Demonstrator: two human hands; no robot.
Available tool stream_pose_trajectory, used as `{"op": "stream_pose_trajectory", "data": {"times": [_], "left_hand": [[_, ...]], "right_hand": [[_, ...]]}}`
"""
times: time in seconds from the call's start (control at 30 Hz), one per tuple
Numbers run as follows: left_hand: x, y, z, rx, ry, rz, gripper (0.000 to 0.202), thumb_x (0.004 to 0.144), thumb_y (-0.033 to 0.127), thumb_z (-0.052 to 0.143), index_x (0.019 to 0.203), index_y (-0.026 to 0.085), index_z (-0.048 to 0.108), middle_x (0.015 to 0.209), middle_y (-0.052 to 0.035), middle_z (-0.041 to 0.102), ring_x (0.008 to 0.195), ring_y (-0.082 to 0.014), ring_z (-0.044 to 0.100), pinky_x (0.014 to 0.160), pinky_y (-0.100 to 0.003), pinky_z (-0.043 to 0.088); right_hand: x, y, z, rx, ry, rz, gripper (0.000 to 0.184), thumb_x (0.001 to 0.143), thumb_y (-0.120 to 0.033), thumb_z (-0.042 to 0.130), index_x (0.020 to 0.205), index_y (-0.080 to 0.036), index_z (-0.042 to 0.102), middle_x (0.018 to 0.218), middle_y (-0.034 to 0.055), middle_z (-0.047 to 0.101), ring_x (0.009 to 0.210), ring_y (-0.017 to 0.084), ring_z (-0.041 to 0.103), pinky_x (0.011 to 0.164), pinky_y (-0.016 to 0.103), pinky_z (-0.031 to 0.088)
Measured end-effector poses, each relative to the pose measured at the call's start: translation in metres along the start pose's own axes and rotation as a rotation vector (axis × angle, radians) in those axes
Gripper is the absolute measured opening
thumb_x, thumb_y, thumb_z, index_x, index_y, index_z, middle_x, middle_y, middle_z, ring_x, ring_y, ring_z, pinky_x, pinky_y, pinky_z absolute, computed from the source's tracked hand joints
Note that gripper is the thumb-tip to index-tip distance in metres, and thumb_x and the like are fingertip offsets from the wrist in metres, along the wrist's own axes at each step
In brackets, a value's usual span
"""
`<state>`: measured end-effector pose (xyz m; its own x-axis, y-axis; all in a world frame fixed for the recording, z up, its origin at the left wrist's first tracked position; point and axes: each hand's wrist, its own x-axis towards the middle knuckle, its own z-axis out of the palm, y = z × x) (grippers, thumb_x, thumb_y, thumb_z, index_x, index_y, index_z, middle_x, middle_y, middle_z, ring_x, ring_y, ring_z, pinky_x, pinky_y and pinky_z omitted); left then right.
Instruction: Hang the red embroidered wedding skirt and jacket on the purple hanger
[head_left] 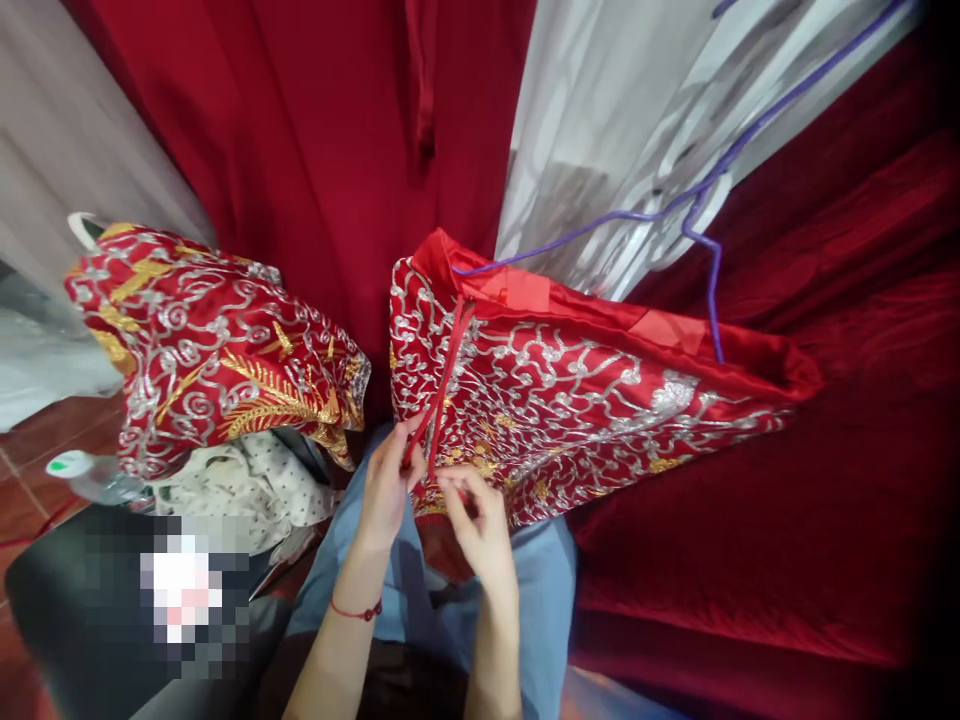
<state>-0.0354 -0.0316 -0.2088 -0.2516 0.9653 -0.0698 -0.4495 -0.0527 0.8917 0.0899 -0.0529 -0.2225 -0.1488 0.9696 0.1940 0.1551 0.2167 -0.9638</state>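
Observation:
A red satin garment (562, 370) with silver and gold embroidery hangs in front of me from a purple wire hanger (622, 214). Its open top edge shows a plain red lining. A thin red cord (450, 362) runs down from that edge to my hands. My left hand (388, 480) is closed, with the cord pinched between thumb and fingers. Close beside it, my right hand (476, 515) has thumb and fingers pinched together at the lower part of the cord. The fingertips partly hide the cord's ends.
On the left, another embroidered red garment (225, 350) lies over a spotted white cloth (240, 490). A clear plastic bottle (97, 478) is beside it, near a dark seat (67, 600). Red drapes (322, 120) and white fabric (585, 120) hang behind; red velvet (750, 530) covers the right.

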Motion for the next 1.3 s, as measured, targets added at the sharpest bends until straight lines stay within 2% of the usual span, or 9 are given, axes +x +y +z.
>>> {"op": "stream_pose_trajectory", "data": {"times": [0.1,0.27,0.43,0.5,0.7,0.83,1.0,1.17,1.3], "left_hand": [[0.003,0.005,-0.005,0.064,-0.055,-0.055,0.051,0.08,0.058,0.071,0.104,0.013,0.075,0.041,0.0103,0.034,0.038,-0.0026,0.021,0.041,-0.019,0.016],[0.0,0.001,-0.012,0.216,-0.16,-0.03,0.047,0.08,0.06,0.07,0.084,0.014,0.073,0.034,0.0104,0.034,0.031,-0.0025,0.02,0.038,-0.02,0.016],[-0.002,-0.01,-0.01,0.433,0.074,0.215,0.03,0.086,0.047,0.069,0.082,0.018,0.065,0.044,0.0088,0.043,0.04,-0.0047,0.036,0.043,-0.017,0.027],[-0.002,-0.014,-0.011,0.539,0.08,0.319,0.025,0.089,0.042,0.066,0.082,0.018,0.064,0.051,0.0071,0.049,0.047,-0.0056,0.041,0.048,-0.017,0.032],[-0.007,-0.01,-0.012,0.704,-0.133,0.409,0.019,0.094,0.033,0.056,0.085,0.019,0.064,0.063,0.0038,0.059,0.052,-0.0076,0.05,0.054,-0.017,0.038],[-0.011,-0.001,-0.012,0.735,-0.195,0.461,0.021,0.097,0.03,0.051,0.08,0.019,0.057,0.058,0.0055,0.052,0.049,-0.0064,0.046,0.051,-0.017,0.034],[-0.013,-0.001,-0.014,0.688,-0.223,0.434,0.027,0.098,0.03,0.05,0.073,0.019,0.048,0.056,0.0072,0.038,0.047,-0.006,0.036,0.049,-0.018,0.028],[-0.014,-0.005,-0.016,0.586,-0.275,0.373,0.029,0.099,0.031,0.047,0.072,0.02,0.044,0.056,0.0064,0.038,0.049,-0.0069,0.036,0.049,-0.02,0.028],[-0.016,-0.006,-0.016,0.524,-0.252,0.352,0.031,0.098,0.033,0.05,0.071,0.019,0.046,0.055,0.0064,0.038,0.048,-0.0068,0.034,0.048,-0.02,0.026]], "right_hand": [[0.0,-0.002,0.01,-0.072,-0.09,-0.043,0.02,0.099,-0.03,0.05,0.094,-0.019,0.066,0.077,0.0,0.066,0.066,0.012,0.056,0.067,0.023,0.043],[0.003,-0.001,0.012,-0.206,-0.016,-0.029,0.02,0.1,-0.03,0.047,0.092,-0.02,0.063,0.083,0.0019,0.069,0.072,0.014,0.063,0.071,0.024,0.043],[-0.012,-0.02,-0.006,-0.335,-0.149,0.031,0.035,0.101,-0.036,0.048,0.069,-0.022,0.051,0.059,-0.0045,0.05,0.053,0.011,0.046,0.057,0.024,0.033],[-0.02,-0.033,-0.011,-0.252,-0.163,0.026,0.038,0.102,-0.036,0.046,0.066,-0.022,0.047,0.057,-0.0053,0.044,0.052,0.01,0.044,0.056,0.023,0.033],[0.0,-0.057,-0.008,0.167,0.163,-0.127,0.006,0.097,-0.029,0.058,0.094,-0.023,0.059,0.072,-0.0049,0.057,0.061,0.009,0.054,0.059,0.021,0.042],[0.031,-0.059,0.001,0.281,0.267,-0.219,0.004,0.095,-0.025,0.061,0.099,-0.025,0.06,0.083,-0.003,0.063,0.068,0.01,0.063,0.066,0.024,0.049],[0.043,-0.052,0.007,-0.043,0.241,-0.323,0.012,0.097,-0.021,0.057,0.104,-0.025,0.065,0.1,0.001,0.069,0.09,0.015,0.066,0.083,0.029,0.05],[0.04,-0.05,0.007,-0.421,0.18,-0.351,0.017,0.101,-0.023,0.045,0.109,-0.021,0.06,0.103,0.0057,0.069,0.094,0.019,0.061,0.085,0.034,0.044],[0.041,-0.054,0.006,-0.643,0.081,-0.372,0.028,0.104,-0.023,0.035,0.087,-0.02,0.058,0.074,0.0013,0.062,0.073,0.017,0.054,0.08,0.037,0.037]]}}
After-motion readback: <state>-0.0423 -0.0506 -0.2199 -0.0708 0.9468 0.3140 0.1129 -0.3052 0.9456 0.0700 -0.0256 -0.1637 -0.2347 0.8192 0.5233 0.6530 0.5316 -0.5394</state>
